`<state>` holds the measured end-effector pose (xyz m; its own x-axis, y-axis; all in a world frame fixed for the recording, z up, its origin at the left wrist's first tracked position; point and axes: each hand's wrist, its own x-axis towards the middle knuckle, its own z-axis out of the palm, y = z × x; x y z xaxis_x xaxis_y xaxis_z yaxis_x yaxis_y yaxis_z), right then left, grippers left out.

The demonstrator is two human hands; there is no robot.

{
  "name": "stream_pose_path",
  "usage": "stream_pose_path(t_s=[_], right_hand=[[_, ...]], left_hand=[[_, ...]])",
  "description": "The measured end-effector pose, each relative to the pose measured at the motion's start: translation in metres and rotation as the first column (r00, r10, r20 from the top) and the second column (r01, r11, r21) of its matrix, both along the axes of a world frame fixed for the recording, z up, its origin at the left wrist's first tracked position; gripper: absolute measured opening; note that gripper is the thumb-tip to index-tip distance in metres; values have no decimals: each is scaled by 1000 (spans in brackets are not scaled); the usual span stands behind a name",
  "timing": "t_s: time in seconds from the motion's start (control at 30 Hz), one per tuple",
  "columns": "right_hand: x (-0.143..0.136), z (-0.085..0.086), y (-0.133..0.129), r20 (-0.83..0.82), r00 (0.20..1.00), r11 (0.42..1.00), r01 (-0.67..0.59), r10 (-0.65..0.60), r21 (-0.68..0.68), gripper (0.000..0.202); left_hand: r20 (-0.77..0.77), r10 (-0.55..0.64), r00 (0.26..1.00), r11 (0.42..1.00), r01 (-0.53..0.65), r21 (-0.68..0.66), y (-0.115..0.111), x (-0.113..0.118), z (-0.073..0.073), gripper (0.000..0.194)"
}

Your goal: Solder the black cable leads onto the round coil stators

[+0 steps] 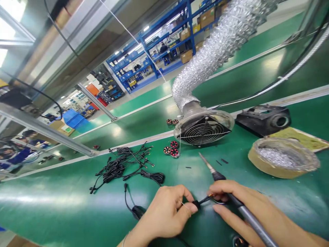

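both hands (195, 209) pinch black cable (203, 201) | soldering iron (231, 199) | wire pile (123, 166) beyond

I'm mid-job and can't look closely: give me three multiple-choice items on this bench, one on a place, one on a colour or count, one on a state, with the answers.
1. Where does the pile of black cables lie?
A. Left of the fan guard
B. Inside the tape roll
C. On the black housing

2. What colour is the bench surface?
A. Grey
B. Green
C. White

3. How is the soldering iron held?
A. Lying loose on the bench
B. Hanging from the foil duct
C. Gripped in the right hand, tip up and away

Answers:
1 A: the cables sit left of the round fan guard.
2 B: the mat is green throughout.
3 C: the right hand closes on the handle, while the left hand pinches a black wire end.
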<state>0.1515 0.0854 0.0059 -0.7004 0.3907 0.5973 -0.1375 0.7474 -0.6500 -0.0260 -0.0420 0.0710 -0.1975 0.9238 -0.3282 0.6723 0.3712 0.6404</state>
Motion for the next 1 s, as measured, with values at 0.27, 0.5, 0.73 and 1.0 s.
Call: stream_pose_path(t_s=[0.27,0.5,0.73,1.0], right_hand=[[-5,17,-10,-52,999,996,13,-17,-92,21],[-9,16,-16,-112,992,994,-73,65,-76,23],[-8,16,-16,-191,981,994,-36,15,-107,28],[-11,14,-20,-196,979,994,39,-58,-101,23]], left_hand=[[-27,-59,998,998,60,27,0,6,-14,26],[83,-214,973,931,177,318,6,5,-20,50],[559,-110,822,994,93,59,10,11,-40,56],[658,11,753,975,-154,159,9,21,-55,49]])
